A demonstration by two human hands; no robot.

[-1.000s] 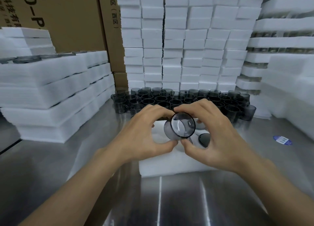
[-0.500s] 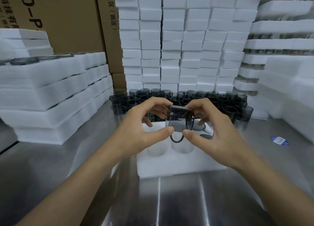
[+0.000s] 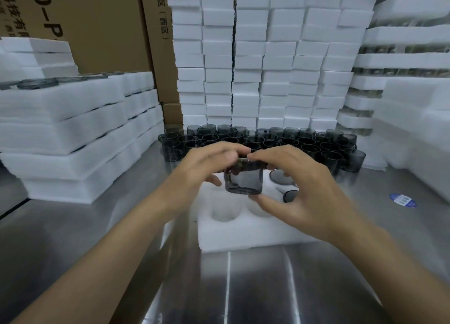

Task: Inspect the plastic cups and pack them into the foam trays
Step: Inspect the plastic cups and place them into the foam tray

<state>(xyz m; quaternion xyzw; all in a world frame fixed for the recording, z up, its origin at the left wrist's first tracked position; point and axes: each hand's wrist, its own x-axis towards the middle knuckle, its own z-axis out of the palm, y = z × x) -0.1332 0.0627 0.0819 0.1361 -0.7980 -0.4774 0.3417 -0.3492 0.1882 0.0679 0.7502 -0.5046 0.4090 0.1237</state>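
Gripping the smoky grey see-through plastic cup (image 3: 243,181) from both sides, the left hand (image 3: 209,167) curls its fingers (image 3: 231,154) over the top edge, while the right hand (image 3: 302,189) pinches the cup between a forefinger on top and a thumb under the bottom. This two-handed hold probably leaves the walls bare so light can show up flaws. The cup hangs roughly vertical, clear of the white foam tray (image 3: 243,236) directly below it; which end is up I cannot tell, since the fingers hide the top. Holding it over the tray likely keeps the drop into a pocket short once the check is done. Two round empty pockets (image 3: 224,211) lie at six o'clock of the cup, and two packed grey cups (image 3: 280,176) fill pockets at three o'clock, so packing looks partly done. At twelve o'clock, the crowd of unpacked grey cups (image 3: 267,141) stands within easy reach on the steel bench (image 3: 243,287). Stacked filled foam trays (image 3: 60,128) are kept aside at nine o'clock.
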